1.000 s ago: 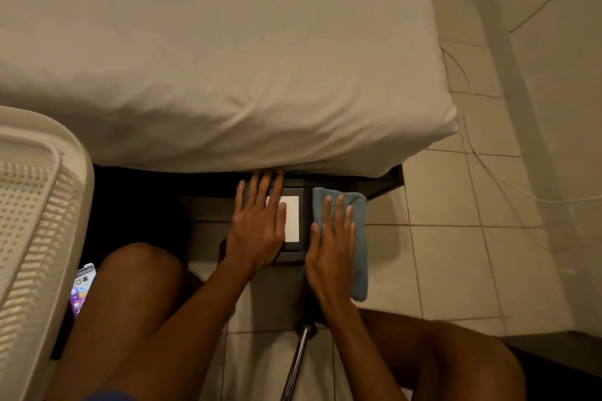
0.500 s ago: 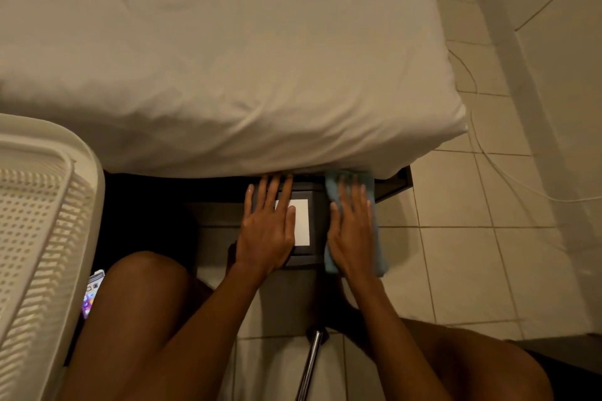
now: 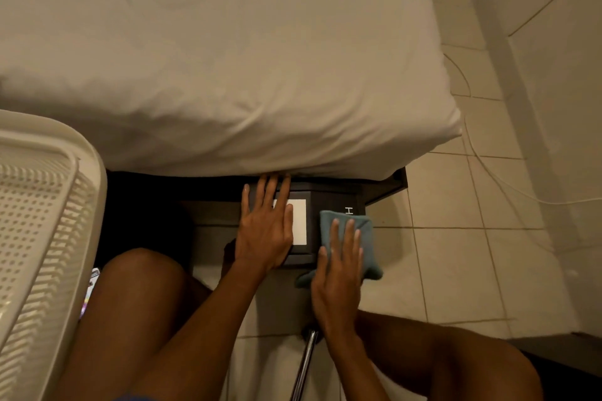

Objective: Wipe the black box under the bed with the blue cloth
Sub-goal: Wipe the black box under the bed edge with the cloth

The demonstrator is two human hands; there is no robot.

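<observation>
Black box [image 3: 329, 205] sits on the tiled floor with its far end tucked under the bed [image 3: 228, 58], and I place everything else against it. Well to the box's left stands a white perforated basket [image 3: 42, 205], with a phone [image 3: 89, 293] peeking out beside my knee. On the box's top my left hand [image 3: 265, 231] lies flat with fingers spread, gripping nothing, only pressing down beside the white label [image 3: 299, 221]. At the box's right edge my right hand [image 3: 338, 277] presses the blue cloth [image 3: 365, 228] flat under an open palm, not pinched. I judge the cloth could slide free or bunch because nothing clamps it, leaving my bare palm to smear the surface. A hard sideways stroke could push the box deeper under the bed if my left hand lifts. A metal pole [image 3: 304, 365] lies near the box's front, where my wrist might knock it.
</observation>
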